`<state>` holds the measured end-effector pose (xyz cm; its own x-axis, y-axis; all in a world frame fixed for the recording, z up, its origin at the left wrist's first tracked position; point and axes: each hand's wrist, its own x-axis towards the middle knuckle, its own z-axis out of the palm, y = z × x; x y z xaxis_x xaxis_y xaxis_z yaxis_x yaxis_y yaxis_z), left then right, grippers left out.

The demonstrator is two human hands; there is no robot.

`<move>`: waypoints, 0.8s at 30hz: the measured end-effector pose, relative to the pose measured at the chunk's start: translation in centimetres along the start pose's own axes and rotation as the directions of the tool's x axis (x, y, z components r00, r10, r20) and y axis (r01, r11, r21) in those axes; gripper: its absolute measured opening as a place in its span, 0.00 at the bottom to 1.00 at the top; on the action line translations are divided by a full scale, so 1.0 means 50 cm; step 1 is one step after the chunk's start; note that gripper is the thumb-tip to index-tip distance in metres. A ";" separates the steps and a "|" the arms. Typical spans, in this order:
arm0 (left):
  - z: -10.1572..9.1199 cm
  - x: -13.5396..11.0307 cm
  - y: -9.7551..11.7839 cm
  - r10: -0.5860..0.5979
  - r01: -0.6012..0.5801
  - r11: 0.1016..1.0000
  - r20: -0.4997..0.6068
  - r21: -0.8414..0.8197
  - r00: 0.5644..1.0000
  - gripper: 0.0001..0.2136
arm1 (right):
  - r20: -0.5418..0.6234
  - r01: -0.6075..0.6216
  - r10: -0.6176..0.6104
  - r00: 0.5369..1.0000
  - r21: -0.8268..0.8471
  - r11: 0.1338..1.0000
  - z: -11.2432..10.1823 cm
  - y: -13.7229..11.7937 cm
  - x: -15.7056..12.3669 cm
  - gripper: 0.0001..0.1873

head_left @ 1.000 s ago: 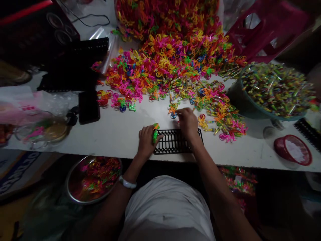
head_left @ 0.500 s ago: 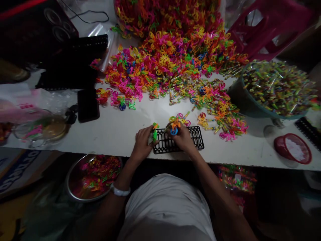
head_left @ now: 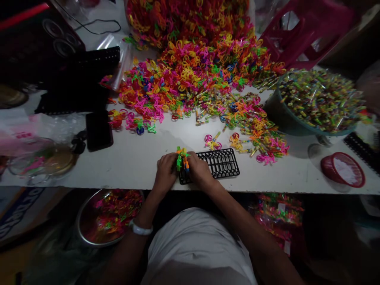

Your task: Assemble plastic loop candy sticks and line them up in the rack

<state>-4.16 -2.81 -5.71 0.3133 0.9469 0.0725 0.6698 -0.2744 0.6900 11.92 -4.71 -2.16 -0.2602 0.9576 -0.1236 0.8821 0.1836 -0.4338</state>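
Observation:
My left hand is closed around a small green plastic toy at the left end of a black slotted plastic rack. Beside it, my right hand pinches an orange toy bicycle with a blue wheel. The two toys stand side by side, close together or touching, over the rack's left end. My fingers hide part of that end and the toys' lower parts. Just behind the rack lies a pink toy bicycle with a patterned tube.
A big heap of bright plastic toys covers the back of the white table. To the right are a green tub of wrapped tubes and a red basket. A phone lies left. Below the table edge sits a metal bowl of toys.
My right hand has moved left along the rack with the orange and blue toy, bringing it beside the green one. The rack's middle and right now show. The view has shifted slightly.

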 end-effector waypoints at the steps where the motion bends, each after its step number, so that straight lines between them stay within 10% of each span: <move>1: 0.001 0.000 -0.001 0.004 -0.004 1.000 -0.004 -0.006 1.000 0.20 | 0.014 -0.009 0.010 1.000 -0.038 0.999 -0.001 -0.006 0.002 0.16; 19: 0.027 -0.003 -0.002 0.038 -0.033 0.999 -0.110 0.043 0.993 0.22 | -0.054 -0.107 0.106 0.993 -0.010 0.994 0.005 -0.008 0.031 0.13; 24: 0.027 0.003 0.002 0.048 -0.041 0.997 -0.122 0.064 0.991 0.18 | -0.114 0.107 -0.082 0.990 0.236 0.966 -0.044 0.076 0.050 0.17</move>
<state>-3.13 -2.92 -6.62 0.2606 0.9459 0.1934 0.6982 -0.3230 0.6389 15.48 -1.11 -2.14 -0.2849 0.9584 0.0152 0.7315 0.2277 -0.6427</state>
